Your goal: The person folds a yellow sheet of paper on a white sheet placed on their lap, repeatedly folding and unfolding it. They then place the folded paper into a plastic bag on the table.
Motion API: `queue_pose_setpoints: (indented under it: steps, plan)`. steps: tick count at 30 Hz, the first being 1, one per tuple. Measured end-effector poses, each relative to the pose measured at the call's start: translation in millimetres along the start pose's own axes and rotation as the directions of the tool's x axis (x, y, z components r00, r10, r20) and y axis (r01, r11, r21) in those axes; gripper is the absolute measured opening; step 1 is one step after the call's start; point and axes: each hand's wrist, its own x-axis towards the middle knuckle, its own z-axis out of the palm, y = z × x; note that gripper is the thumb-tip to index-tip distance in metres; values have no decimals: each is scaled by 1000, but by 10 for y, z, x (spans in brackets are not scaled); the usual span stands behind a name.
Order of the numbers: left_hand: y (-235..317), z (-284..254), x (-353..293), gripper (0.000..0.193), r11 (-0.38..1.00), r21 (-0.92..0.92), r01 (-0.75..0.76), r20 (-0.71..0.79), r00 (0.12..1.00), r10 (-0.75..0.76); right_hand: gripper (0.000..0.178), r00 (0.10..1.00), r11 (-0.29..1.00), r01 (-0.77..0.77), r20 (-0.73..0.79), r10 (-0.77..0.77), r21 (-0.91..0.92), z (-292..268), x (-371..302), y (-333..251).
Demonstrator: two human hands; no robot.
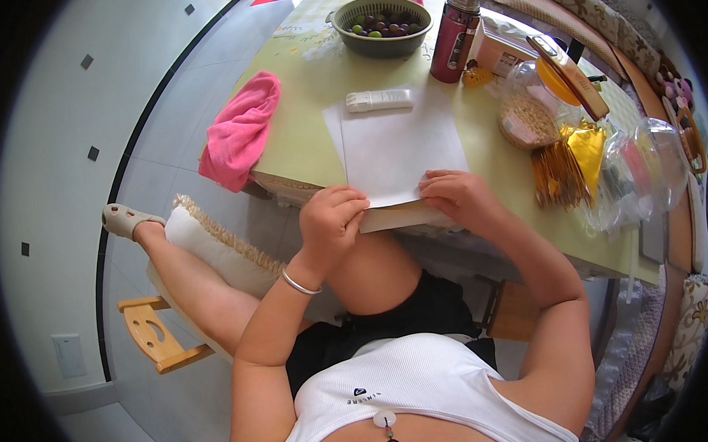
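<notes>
A white sheet of paper [402, 145] lies at the near edge of the table. My left hand [332, 216] pinches its near left corner, with a silver bangle on that wrist. At the near right corner, my right hand [461, 198] is closed on the paper, fingers on top and the thumb hidden. Below the edge between my hands, a pale cream strip [404, 217] shows; I cannot tell whether it belongs to the paper. Another white sheet peeks out at the left. Across the paper's far end rests a white capped tube [379, 101].
A pink cloth [242, 131] drapes over the table's left corner. Farther back stand a grey-green basket [383, 45] of grapes and a dark red flask [455, 38]. On the right are a clear jar [528, 110] of tan grains, gold packets [563, 167] and clear plastic packaging [641, 172].
</notes>
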Motion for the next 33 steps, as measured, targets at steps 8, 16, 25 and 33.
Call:
queue_pose_setpoints:
  steps: [8, 16, 25, 33]
  plan:
    - [-92, -40, 165, 8, 836, -313, 451, 215, 891, -400, 24, 896, 880, -424, 244, 372, 215, -245, 132, -71]
    - [-165, -107, 345, 5, 522, -551, 652, 408, 755, -513, 33, 888, 782, -456, 284, 362, 426, -371, 92, 244]
    - [-153, -92, 371, 8, 509, -528, 680, 411, 728, -548, 29, 863, 674, -504, 335, 377, 540, -439, 121, 409]
    - [-88, -32, 503, 8, 542, -498, 677, 329, 726, -604, 39, 932, 867, -271, 338, 129, 419, -590, 191, 498]
